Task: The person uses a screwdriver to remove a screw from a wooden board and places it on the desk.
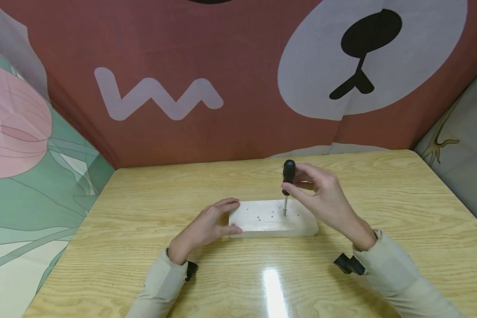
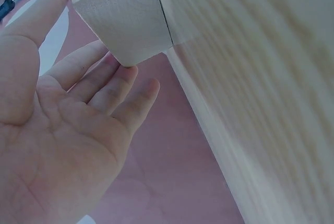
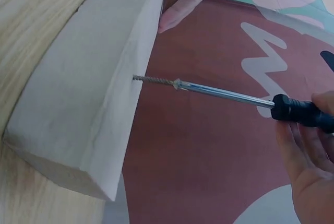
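Note:
A pale wooden block (image 1: 270, 224) lies flat on the table, with several small holes in its top. My left hand (image 1: 206, 224) grips its left end, thumb at the near corner and fingers at the far side. With my right hand (image 1: 330, 198) I hold a black-handled screwdriver (image 1: 289, 171) upright over the block, fingers and thumb around the handle. The right wrist view shows the tip of its shaft meeting the head of a screw (image 3: 154, 80). That screw stands nearly square to the block's top, its point at the surface and most of its thread exposed.
The wood-grain table (image 1: 143, 221) extends around the block on all sides. Behind it hangs a red-brown printed cloth (image 1: 222, 137). More printed cloth (image 1: 24, 198) borders the left, and a grey one (image 1: 467, 145) the right.

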`<move>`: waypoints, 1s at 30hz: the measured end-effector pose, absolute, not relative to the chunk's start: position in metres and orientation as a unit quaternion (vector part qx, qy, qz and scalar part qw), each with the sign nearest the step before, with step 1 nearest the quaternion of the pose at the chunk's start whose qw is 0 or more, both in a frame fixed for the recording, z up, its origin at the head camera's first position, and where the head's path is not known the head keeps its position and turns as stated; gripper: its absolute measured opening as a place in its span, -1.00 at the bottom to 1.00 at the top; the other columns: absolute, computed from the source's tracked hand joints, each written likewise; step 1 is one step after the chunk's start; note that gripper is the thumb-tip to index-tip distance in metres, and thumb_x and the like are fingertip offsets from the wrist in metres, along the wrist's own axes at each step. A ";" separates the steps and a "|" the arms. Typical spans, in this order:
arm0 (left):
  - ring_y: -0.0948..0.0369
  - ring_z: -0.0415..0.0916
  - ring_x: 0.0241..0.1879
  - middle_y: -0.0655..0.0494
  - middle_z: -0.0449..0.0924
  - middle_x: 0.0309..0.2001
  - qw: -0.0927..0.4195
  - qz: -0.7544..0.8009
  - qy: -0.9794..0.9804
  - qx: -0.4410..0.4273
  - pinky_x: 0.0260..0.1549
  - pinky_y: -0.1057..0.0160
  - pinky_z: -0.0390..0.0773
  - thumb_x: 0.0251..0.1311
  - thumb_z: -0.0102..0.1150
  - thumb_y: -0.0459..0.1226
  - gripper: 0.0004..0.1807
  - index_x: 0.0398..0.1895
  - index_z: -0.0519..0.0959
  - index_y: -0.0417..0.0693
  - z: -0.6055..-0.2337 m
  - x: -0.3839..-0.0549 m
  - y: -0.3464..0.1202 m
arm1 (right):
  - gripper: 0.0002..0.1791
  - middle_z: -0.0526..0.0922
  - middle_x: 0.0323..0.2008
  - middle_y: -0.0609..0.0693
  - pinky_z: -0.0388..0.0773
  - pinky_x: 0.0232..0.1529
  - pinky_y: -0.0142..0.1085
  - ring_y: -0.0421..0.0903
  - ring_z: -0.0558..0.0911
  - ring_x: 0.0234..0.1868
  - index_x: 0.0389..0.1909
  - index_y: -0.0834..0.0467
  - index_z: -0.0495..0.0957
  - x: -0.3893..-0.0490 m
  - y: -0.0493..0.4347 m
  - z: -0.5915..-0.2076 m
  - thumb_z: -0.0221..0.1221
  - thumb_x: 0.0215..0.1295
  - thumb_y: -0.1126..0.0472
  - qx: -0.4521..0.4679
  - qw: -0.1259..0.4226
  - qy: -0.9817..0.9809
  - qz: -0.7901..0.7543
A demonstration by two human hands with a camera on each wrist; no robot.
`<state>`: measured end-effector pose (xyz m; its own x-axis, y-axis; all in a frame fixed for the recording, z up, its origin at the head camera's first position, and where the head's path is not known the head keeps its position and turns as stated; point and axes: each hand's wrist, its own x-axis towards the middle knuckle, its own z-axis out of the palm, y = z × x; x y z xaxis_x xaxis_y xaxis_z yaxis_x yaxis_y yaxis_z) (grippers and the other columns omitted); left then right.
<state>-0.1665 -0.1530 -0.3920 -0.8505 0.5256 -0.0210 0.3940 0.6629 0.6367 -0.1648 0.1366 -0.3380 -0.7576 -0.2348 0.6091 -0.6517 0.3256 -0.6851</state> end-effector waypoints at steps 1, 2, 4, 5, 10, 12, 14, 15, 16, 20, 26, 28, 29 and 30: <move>0.00 0.18 0.49 -0.04 0.29 0.46 0.102 0.323 0.906 0.254 0.43 -0.02 0.29 0.13 0.41 -0.11 -0.23 0.39 0.39 -0.18 -0.392 -0.166 -0.153 | -0.65 0.72 -0.30 0.03 0.68 -0.18 -0.49 -0.35 0.68 -0.26 -0.06 0.26 0.62 -0.165 0.136 -0.339 0.37 0.11 0.49 0.280 0.203 -0.785 0.514; 0.00 0.18 0.49 -0.05 0.29 0.46 0.102 0.323 0.906 0.253 0.43 -0.02 0.29 0.13 0.42 -0.12 -0.23 0.39 0.39 -0.18 -0.392 -0.166 -0.153 | -0.64 0.72 -0.30 0.04 0.68 -0.16 -0.49 -0.33 0.67 -0.26 -0.06 0.27 0.61 -0.165 0.136 -0.339 0.37 0.10 0.50 0.278 0.202 -0.781 0.522; -0.01 0.17 0.49 -0.05 0.29 0.47 0.105 0.325 0.906 0.252 0.43 -0.03 0.29 0.13 0.42 -0.12 -0.23 0.39 0.39 -0.18 -0.392 -0.166 -0.153 | -0.63 0.70 -0.30 0.05 0.68 -0.16 -0.49 -0.32 0.66 -0.26 -0.08 0.27 0.60 -0.165 0.134 -0.340 0.39 0.06 0.51 0.275 0.206 -0.775 0.531; -0.01 0.17 0.49 -0.06 0.29 0.47 0.106 0.326 0.905 0.252 0.43 -0.03 0.29 0.14 0.41 -0.12 -0.23 0.39 0.39 -0.18 -0.391 -0.166 -0.153 | -0.63 0.70 -0.31 0.04 0.68 -0.18 -0.49 -0.32 0.66 -0.27 -0.11 0.26 0.60 -0.165 0.134 -0.340 0.41 0.03 0.51 0.273 0.210 -0.772 0.534; 0.00 0.16 0.50 -0.05 0.28 0.47 0.108 0.327 0.905 0.250 0.43 -0.03 0.28 0.14 0.41 -0.12 -0.23 0.40 0.38 -0.17 -0.391 -0.166 -0.153 | -0.65 0.71 -0.39 0.03 0.67 -0.28 -0.49 -0.32 0.66 -0.35 -0.23 0.23 0.62 -0.164 0.131 -0.339 0.46 -0.06 0.50 0.264 0.228 -0.770 0.535; 0.00 0.16 0.50 -0.05 0.28 0.47 0.107 0.326 0.906 0.249 0.43 -0.03 0.28 0.14 0.41 -0.12 -0.23 0.40 0.38 -0.17 -0.391 -0.166 -0.154 | -0.66 0.73 -0.39 0.04 0.68 -0.29 -0.49 -0.33 0.68 -0.36 -0.22 0.22 0.64 -0.164 0.132 -0.338 0.46 -0.05 0.48 0.258 0.225 -0.771 0.537; 0.00 0.16 0.50 -0.05 0.28 0.47 0.106 0.326 0.906 0.250 0.43 -0.03 0.28 0.14 0.41 -0.12 -0.24 0.40 0.38 -0.17 -0.391 -0.166 -0.154 | -0.68 0.74 -0.39 0.03 0.69 -0.29 -0.48 -0.33 0.69 -0.37 -0.22 0.20 0.66 -0.164 0.133 -0.337 0.46 -0.03 0.47 0.253 0.218 -0.774 0.538; -0.01 0.16 0.50 -0.05 0.28 0.47 0.105 0.326 0.906 0.250 0.43 -0.03 0.28 0.14 0.41 -0.12 -0.24 0.40 0.38 -0.17 -0.391 -0.166 -0.154 | -0.69 0.75 -0.39 0.03 0.69 -0.29 -0.47 -0.33 0.70 -0.37 -0.22 0.19 0.66 -0.164 0.134 -0.336 0.46 -0.02 0.46 0.252 0.215 -0.776 0.536; 0.00 0.16 0.50 -0.05 0.28 0.47 0.105 0.325 0.906 0.250 0.43 -0.03 0.28 0.14 0.41 -0.12 -0.24 0.40 0.39 -0.17 -0.391 -0.166 -0.154 | -0.69 0.75 -0.39 0.02 0.69 -0.29 -0.47 -0.34 0.70 -0.36 -0.21 0.18 0.67 -0.164 0.134 -0.336 0.45 0.00 0.45 0.251 0.213 -0.779 0.533; 0.00 0.16 0.50 -0.04 0.28 0.47 0.104 0.326 0.906 0.250 0.44 -0.03 0.28 0.14 0.41 -0.12 -0.24 0.40 0.39 -0.16 -0.392 -0.167 -0.154 | -0.68 0.76 -0.35 0.03 0.70 -0.27 -0.47 -0.35 0.71 -0.33 -0.13 0.19 0.68 -0.165 0.136 -0.335 0.41 0.06 0.46 0.268 0.204 -0.785 0.520; 0.00 0.17 0.50 -0.04 0.29 0.46 0.103 0.326 0.906 0.250 0.44 -0.02 0.28 0.14 0.42 -0.12 -0.24 0.39 0.39 -0.17 -0.393 -0.167 -0.153 | -0.60 0.74 -0.28 0.07 0.68 -0.16 -0.49 -0.35 0.68 -0.23 -0.01 0.25 0.62 -0.166 0.135 -0.338 0.39 0.08 0.48 0.271 0.201 -0.783 0.523; 0.00 0.17 0.49 -0.04 0.29 0.46 0.103 0.325 0.906 0.250 0.44 -0.02 0.28 0.14 0.42 -0.12 -0.24 0.39 0.39 -0.17 -0.392 -0.167 -0.153 | -0.58 0.72 -0.30 0.04 0.68 -0.18 -0.50 -0.35 0.67 -0.26 -0.03 0.25 0.62 -0.166 0.134 -0.339 0.42 0.04 0.48 0.264 0.209 -0.784 0.521; 0.00 0.17 0.49 -0.04 0.29 0.46 0.103 0.325 0.906 0.250 0.44 -0.02 0.28 0.14 0.42 -0.12 -0.24 0.39 0.39 -0.17 -0.392 -0.167 -0.153 | -0.57 0.72 -0.31 0.02 0.67 -0.19 -0.50 -0.34 0.66 -0.27 -0.04 0.25 0.62 -0.166 0.134 -0.339 0.43 0.02 0.48 0.260 0.213 -0.785 0.520; 0.00 0.17 0.49 -0.04 0.29 0.46 0.104 0.325 0.906 0.250 0.44 -0.02 0.28 0.14 0.41 -0.12 -0.24 0.40 0.39 -0.17 -0.392 -0.167 -0.153 | -0.57 0.71 -0.32 0.01 0.67 -0.21 -0.50 -0.34 0.66 -0.29 -0.05 0.24 0.63 -0.166 0.133 -0.339 0.45 0.00 0.47 0.258 0.217 -0.786 0.519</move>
